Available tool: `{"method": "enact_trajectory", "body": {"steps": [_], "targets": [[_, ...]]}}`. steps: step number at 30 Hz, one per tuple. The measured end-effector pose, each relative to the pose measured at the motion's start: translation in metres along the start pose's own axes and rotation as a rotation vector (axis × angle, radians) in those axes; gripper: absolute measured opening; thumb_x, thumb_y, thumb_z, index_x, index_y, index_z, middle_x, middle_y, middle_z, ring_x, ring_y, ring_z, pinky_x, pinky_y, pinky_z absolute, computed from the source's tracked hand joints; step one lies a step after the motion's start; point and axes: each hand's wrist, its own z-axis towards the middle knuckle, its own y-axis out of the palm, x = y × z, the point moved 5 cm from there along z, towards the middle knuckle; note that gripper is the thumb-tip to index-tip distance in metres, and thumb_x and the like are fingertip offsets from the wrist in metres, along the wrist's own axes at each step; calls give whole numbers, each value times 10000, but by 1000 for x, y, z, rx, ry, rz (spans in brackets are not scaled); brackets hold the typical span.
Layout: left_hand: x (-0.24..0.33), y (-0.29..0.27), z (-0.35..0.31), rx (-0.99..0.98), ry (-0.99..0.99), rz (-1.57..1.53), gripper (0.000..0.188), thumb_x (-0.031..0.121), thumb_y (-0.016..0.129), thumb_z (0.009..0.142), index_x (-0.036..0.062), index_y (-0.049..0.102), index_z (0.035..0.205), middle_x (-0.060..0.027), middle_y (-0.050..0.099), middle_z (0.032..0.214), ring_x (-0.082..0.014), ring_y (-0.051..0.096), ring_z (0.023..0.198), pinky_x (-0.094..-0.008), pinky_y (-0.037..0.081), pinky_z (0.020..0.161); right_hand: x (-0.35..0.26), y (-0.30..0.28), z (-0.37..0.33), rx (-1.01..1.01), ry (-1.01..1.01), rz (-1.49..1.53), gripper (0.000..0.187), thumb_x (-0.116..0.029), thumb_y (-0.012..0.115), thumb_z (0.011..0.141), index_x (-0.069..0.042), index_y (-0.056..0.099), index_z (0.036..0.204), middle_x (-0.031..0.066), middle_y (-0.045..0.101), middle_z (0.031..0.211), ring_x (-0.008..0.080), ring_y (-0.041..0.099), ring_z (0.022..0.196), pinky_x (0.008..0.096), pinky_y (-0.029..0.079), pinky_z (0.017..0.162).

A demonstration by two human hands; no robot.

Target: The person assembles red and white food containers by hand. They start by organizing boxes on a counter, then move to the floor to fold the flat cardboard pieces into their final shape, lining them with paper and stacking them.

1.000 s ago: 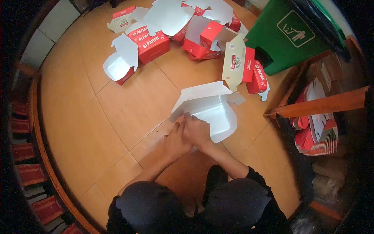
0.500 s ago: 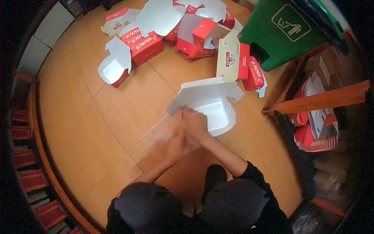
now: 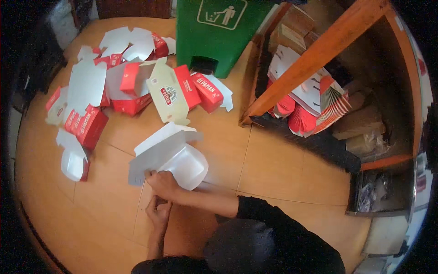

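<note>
A cardboard food box [image 3: 192, 163] stands on the floor with its lid raised and its white inside showing. At its near left corner my right hand [image 3: 164, 185] is closed in a fist on the box's edge. Just below it, my left hand [image 3: 159, 213] has its fingers curled together, close against the underside of my right hand. What those left fingers grip, if anything, is hidden. Beyond the box lies a cream-and-red box [image 3: 166, 93] with its lid open, touching other red boxes [image 3: 209, 92].
Several folded red and white boxes [image 3: 86, 125] are heaped at the far left. A green trash bin [image 3: 219, 41] stands behind them. On the right, a wooden shelf frame [image 3: 315, 61] holds stacked flat red and white cartons [image 3: 315, 100]. Tan tiles [image 3: 273, 178] cover the floor.
The whole view has turned to the right, so the boxes and bin sit further left and more of the shelf shows. Both hands stay at the same corner of the box.
</note>
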Motion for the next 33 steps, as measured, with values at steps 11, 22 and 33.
{"method": "enact_trajectory", "body": {"steps": [11,22,33], "targets": [[-23,7,-9,66,-42,-219,226,69,792,778,-13,593,846,-23,628,763,-82,555,723,-240,461,668,-9,1,-6,35,0,-61,171,-71,646,735,15,577,865,166,675,742,330,710,667,407,577,548],[-32,7,-10,82,-44,-176,239,44,816,738,14,593,820,-10,618,763,-100,569,717,-255,470,680,-6,-15,-11,-7,-29,-64,242,-70,675,705,31,568,898,166,676,773,315,716,696,400,578,551],[-5,6,-6,-90,475,381,288,88,806,728,-1,648,951,-184,657,829,-375,644,726,-381,518,620,-13,16,-9,125,-131,-212,188,-109,657,716,-10,568,849,125,659,681,246,702,594,340,547,457]]}}
